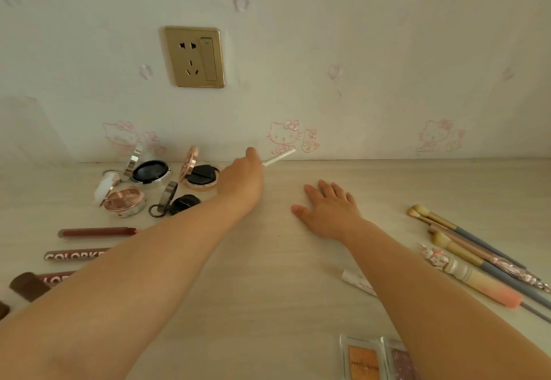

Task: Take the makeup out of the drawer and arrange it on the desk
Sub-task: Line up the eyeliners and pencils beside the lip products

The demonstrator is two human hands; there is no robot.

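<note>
White and slender, the makeup stick [279, 157] is gripped at its near end by the left hand [242, 177], fingers curled round it, close to the back wall. Its long axis runs up and to the right — away from the open compacts [150, 172] just left of that hand. The right hand [327, 210] lies flat on the pale counter [268, 290], fingers spread, holding nothing, nearer the brushes [465, 248]. Judgement: the left hand alone governs placement; bare counter lies under the stick's free end.
</note>
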